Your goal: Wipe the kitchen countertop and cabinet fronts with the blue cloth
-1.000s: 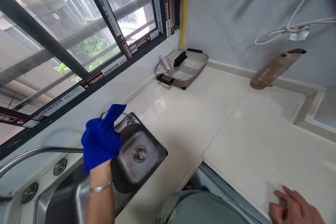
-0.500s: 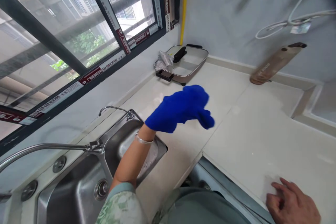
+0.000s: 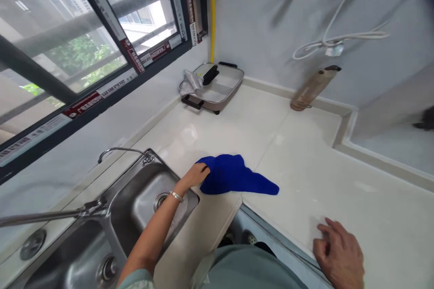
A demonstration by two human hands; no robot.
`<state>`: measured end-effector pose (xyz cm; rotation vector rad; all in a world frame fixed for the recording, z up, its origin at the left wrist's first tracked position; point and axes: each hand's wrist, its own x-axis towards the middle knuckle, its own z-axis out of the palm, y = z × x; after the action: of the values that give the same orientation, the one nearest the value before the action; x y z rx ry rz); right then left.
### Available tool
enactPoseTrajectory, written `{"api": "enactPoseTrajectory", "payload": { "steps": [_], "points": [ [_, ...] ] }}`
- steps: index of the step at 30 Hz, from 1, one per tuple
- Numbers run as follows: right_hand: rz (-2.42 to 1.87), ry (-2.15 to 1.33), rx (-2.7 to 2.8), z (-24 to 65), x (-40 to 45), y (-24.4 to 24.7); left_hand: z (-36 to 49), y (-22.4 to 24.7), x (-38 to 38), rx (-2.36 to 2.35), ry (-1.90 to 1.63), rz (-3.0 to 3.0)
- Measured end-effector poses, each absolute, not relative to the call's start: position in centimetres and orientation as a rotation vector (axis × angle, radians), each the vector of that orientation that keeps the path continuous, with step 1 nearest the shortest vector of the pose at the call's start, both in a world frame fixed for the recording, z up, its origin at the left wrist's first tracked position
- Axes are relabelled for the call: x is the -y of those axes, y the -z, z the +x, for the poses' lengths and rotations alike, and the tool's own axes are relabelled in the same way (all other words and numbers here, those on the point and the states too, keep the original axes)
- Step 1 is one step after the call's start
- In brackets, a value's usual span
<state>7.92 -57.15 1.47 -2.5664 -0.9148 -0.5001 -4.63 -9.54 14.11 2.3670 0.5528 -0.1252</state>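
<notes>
A blue cloth lies spread and rumpled on the pale countertop, just past the corner of the sink. My left hand, with a silver bracelet at the wrist, grips the cloth's left end, fingers closed over its edge. The cloth's right end tapers to a point across the counter. On the lower right, my right hand rests at the counter's front edge. Its fingers are loosely bent with a gap to the thumb, and it holds nothing.
A double steel sink with a large faucet and a small thin tap sits at left. In the back corner stands a glass-lidded electric pan. A brown bottle leans on the wall below a coiled white cable.
The blue cloth covered my left hand, raised above the counter; now it lies spread on the surface and the hand shows, gripping its end. My right hand stays at the counter's edge.
</notes>
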Motion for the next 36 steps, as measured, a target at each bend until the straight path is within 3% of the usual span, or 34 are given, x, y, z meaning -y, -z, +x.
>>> {"api": "enactPoseTrajectory", "payload": {
  "steps": [5,10,21,26,36],
  "points": [
    [-2.592,0.533,0.953,7.9,56.6,-1.9,-2.7,-14.2,12.8,-0.539,-0.115,2.329],
    [-2.598,0.504,0.895,7.6,56.2,-1.9,-0.4,-15.3,15.9,-0.107,-0.05,2.466],
    [-2.552,0.446,0.839,7.7,55.8,-1.6,1.9,-7.6,21.3,-0.169,-0.346,2.817],
    [-2.545,0.446,0.84,7.8,55.8,-1.4,0.9,-6.9,17.3,-0.365,-0.363,2.898],
    [-2.552,0.455,0.848,8.0,55.4,-0.9,-1.2,-7.8,1.8,-1.375,-0.375,2.756]
  ]
}}
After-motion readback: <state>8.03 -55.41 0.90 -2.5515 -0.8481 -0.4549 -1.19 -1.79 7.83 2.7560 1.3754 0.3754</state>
